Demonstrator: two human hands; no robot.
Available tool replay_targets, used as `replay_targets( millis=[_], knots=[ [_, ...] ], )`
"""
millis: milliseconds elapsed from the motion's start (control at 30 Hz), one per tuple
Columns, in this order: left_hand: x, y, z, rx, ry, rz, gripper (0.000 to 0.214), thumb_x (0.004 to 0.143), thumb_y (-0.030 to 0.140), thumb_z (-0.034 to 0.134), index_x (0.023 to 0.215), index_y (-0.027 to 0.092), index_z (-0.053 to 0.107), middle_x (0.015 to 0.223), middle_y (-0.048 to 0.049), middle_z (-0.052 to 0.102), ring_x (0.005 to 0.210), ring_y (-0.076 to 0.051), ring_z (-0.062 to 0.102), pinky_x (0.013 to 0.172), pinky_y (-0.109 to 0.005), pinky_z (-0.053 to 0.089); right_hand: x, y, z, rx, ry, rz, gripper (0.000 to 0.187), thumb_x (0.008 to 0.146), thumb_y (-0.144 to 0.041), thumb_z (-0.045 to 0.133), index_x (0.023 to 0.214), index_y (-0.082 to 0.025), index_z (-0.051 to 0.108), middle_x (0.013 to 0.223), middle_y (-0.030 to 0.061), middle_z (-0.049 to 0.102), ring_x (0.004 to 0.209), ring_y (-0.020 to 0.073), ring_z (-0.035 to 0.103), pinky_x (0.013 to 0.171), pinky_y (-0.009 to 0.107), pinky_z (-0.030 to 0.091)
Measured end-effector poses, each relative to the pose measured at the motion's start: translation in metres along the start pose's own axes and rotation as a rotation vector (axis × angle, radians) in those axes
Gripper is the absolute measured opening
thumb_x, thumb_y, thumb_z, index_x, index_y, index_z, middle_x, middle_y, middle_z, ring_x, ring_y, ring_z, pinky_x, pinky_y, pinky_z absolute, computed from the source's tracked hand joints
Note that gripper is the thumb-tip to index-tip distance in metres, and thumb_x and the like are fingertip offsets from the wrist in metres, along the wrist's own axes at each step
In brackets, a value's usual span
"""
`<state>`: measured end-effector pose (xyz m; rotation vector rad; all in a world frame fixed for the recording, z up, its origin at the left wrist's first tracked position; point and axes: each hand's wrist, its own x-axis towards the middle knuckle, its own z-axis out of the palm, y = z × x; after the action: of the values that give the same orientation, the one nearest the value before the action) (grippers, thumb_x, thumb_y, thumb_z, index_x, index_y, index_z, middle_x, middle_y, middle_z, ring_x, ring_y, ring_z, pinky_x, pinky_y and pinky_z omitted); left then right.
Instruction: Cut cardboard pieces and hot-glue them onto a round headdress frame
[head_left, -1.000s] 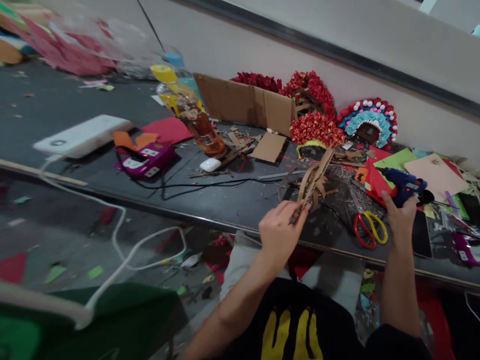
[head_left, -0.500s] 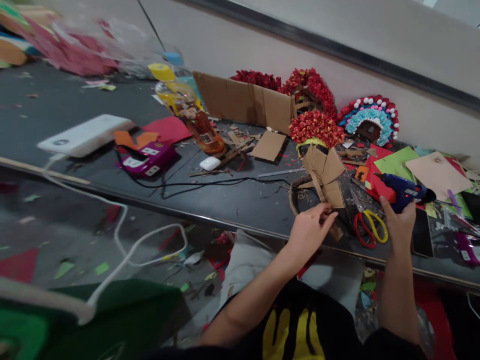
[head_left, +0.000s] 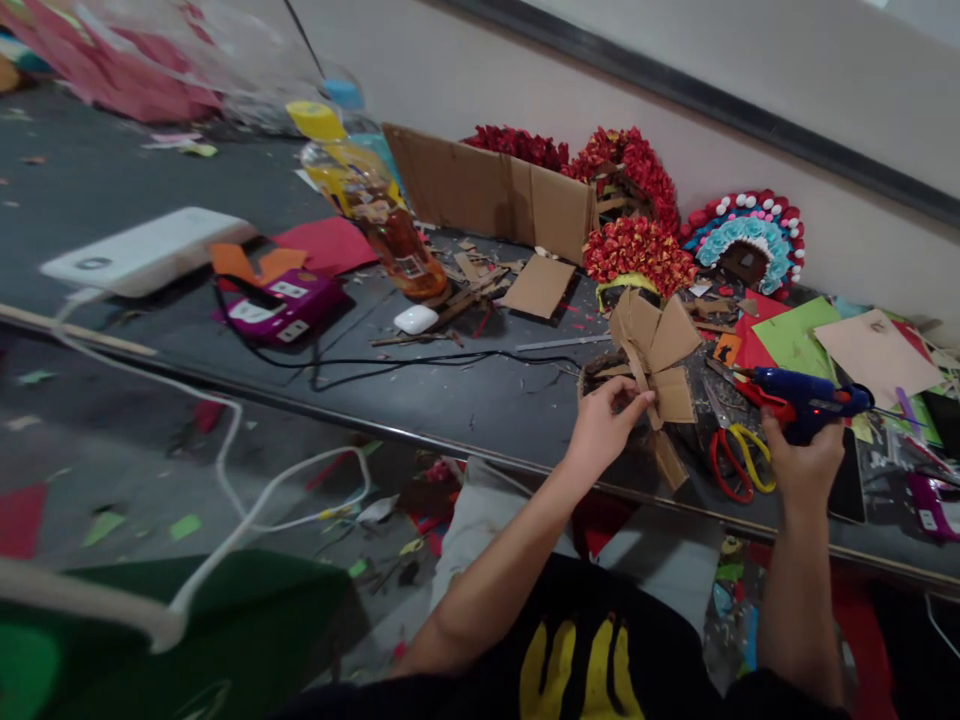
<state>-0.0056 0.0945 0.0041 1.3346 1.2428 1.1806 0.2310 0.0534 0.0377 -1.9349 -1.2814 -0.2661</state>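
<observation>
- L hand (head_left: 604,432) fingers pinch folded cardboard piece (head_left: 658,345) at near edge; light, stiff, prob creases
- R hand (head_left: 804,462) fingers wrapped round glue gun (head_left: 806,400) grip, tip likely hot

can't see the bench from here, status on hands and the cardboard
Left hand pinches folded cardboard piece, held upright. Right hand grips blue glue gun, nozzle toward it. Scissors lie between the hands.

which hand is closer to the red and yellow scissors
Right. The right hand, holding the blue glue gun, sits just right of the scissors; the left hand holds the cardboard piece farther to their left.
</observation>
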Motion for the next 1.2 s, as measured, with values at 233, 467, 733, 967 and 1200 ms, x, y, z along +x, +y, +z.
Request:
replay_targets(
  millis=[233,467,733,967,1200],
  knots=[
    [-0.013,0.018,-0.004,0.259,0.060,0.186,0.016,0.082,0.033,0.058,0.074,0.020,0.061,0.074,-0.0023,0.068,0.069,-0.015,0.062,0.066,-0.025,0.047,-0.009,0.000,-0.008,-0.091,0.102,-0.054,0.056,0.064,-0.064,0.059,0.090,-0.014,0.056,0.073,0.0102,0.059,0.069,0.0271,0.061,0.064,0.037,0.048],
    [-0.016,0.018,-0.005,0.433,0.129,0.355,0.016,0.084,0.032,0.060,0.078,0.019,0.064,0.077,-0.0048,0.071,0.071,-0.016,0.066,0.069,-0.025,0.048,-0.020,-0.002,-0.003,-0.065,0.042,-0.051,0.057,0.064,-0.063,0.058,0.091,-0.013,0.055,0.075,0.0131,0.062,0.072,0.0300,0.063,0.065,0.040,0.049],
    [-0.020,0.024,-0.006,0.494,0.166,0.478,0.019,0.087,0.034,0.056,0.078,0.019,0.063,0.075,-0.0047,0.071,0.070,-0.015,0.067,0.066,-0.024,0.049,-0.021,-0.016,-0.007,-0.057,0.054,-0.002,0.048,0.061,-0.063,0.059,0.078,-0.019,0.051,0.064,0.0089,0.058,0.062,0.0277,0.062,0.058,0.037,0.048],
    [-0.021,0.024,-0.003,0.516,0.263,0.630,0.017,0.087,0.030,0.057,0.076,0.017,0.060,0.069,-0.0028,0.069,0.063,-0.013,0.065,0.060,-0.021,0.047,-0.023,-0.008,-0.007,-0.076,0.109,-0.082,0.050,0.063,-0.063,0.059,0.080,-0.017,0.054,0.066,0.0090,0.059,0.062,0.0256,0.062,0.059,0.036,0.049],
    [-0.017,0.027,-0.005,0.544,0.371,0.815,0.017,0.084,0.024,0.061,0.071,0.016,0.054,0.058,0.0019,0.062,0.052,-0.009,0.059,0.051,-0.018,0.042,-0.023,0.005,-0.006,-0.116,0.228,-0.235,0.050,0.061,-0.058,0.066,0.082,-0.013,0.057,0.067,0.0093,0.061,0.062,0.0253,0.063,0.057,0.035,0.050]
  ],
)
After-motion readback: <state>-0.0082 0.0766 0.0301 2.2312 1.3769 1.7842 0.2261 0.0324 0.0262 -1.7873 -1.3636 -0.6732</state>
